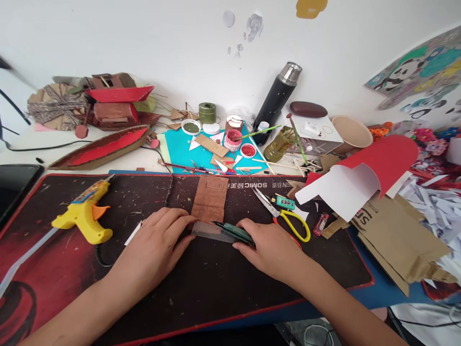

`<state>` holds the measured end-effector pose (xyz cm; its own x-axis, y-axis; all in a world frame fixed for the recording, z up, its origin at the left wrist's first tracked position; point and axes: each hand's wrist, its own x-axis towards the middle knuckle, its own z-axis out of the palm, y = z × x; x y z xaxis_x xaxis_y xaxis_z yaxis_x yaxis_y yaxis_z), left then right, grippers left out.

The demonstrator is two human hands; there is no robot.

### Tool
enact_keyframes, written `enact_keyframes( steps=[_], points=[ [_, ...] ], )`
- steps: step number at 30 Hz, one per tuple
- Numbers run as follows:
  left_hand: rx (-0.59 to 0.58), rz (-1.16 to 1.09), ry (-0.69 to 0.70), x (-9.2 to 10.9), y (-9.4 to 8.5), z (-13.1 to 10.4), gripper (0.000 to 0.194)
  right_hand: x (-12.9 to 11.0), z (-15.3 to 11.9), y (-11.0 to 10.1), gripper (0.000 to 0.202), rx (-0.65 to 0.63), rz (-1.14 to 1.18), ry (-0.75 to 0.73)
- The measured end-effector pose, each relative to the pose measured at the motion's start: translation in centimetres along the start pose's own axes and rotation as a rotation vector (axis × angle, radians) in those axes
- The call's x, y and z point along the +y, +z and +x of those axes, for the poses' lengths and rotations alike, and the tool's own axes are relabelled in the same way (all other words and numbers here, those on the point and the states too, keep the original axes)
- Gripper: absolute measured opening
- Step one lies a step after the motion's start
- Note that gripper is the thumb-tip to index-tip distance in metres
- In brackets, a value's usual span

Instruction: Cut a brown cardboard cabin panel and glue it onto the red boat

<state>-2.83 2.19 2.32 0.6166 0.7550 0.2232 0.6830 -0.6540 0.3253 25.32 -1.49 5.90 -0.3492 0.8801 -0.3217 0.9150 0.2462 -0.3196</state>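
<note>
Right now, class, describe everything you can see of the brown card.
The brown card is flat and roughly rectangular, seemingly cardboard, with streaks and a rectangular outline near its far edge. It lies on the dark mat, a clear ruler along its near end. Whether the left hand touches it is unclear.

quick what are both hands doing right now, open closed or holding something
Left hand: fingers at the left end of the clear ruler; pinching or pressing cannot be told.
Right hand: closed on a dark green pen-like tool.
</note>
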Motion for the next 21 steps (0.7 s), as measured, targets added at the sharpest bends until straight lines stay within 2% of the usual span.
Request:
enact_keyframes(
  steps=[4, 8, 14, 21],
  points=[
    [0.033, -0.025, -0.008, 0.1, 0.0, -0.9, 0.034, 0.1, -0.3, 0.4, 0.017, 0.0, 0.011, -0.03],
    [0.035, -0.004, 0.05, 0.6, -0.1, -1.8, 0.039, -0.2, -0.6, 0.8, 0.017, -0.005, -0.001, -0.05],
    [0.033, 0.013, 0.101, 0.9, -0.1, -1.8, 0.03, -0.8, -0.7, 1.2, 0.016, -0.026, -0.017, -0.11],
    [0.045, 0.005, 0.125, 0.5, -0.6, -1.7, 0.027, -0.7, -0.7, 0.8, 0.023, -0.039, -0.015, -0.082]
  ],
)
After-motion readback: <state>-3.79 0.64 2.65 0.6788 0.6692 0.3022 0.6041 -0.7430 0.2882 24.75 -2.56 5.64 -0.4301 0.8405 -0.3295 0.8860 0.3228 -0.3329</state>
